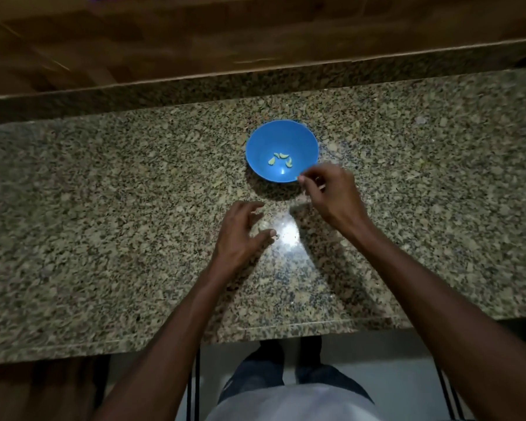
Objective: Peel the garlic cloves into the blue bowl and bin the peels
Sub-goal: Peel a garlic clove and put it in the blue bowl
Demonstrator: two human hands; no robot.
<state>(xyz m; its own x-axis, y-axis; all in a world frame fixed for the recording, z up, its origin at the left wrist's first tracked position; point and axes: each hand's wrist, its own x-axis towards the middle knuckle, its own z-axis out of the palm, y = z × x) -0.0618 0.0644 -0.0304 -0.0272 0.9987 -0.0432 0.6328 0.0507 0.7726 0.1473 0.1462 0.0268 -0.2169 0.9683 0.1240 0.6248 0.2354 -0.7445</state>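
A blue bowl (282, 151) stands on a speckled stone worktop (104, 208), a little beyond the middle of its width. Four peeled garlic cloves (281, 159) lie in the bottom of the bowl, pale yellow-green, grouped close together near the centre, two of them touching at the far side of the group.

The right hand (331, 194) is held just beside the bowl's near right rim. Its thumb and forefinger are pinched together at the rim's edge, and something small and pale shows at the fingertips (301, 178); it is too small and blurred to tell whether that is a clove or a scrap of peel. A thin pale sliver also shows beside the knuckles on the hand's right side, and I cannot tell what it is.

The left hand (240, 235) is nearer the person, well short of the bowl and to its left. Its fingers are spread and curled loosely, the thumb pointing right, with nothing grasped between them. It is low over the stone, but I cannot tell whether the fingertips touch it. A bright glare spot lies on the worktop between the two hands.

Beyond the worktop runs a brown wooden surface (195, 34). Below the near edge show the person's light shirt and dark trousers.
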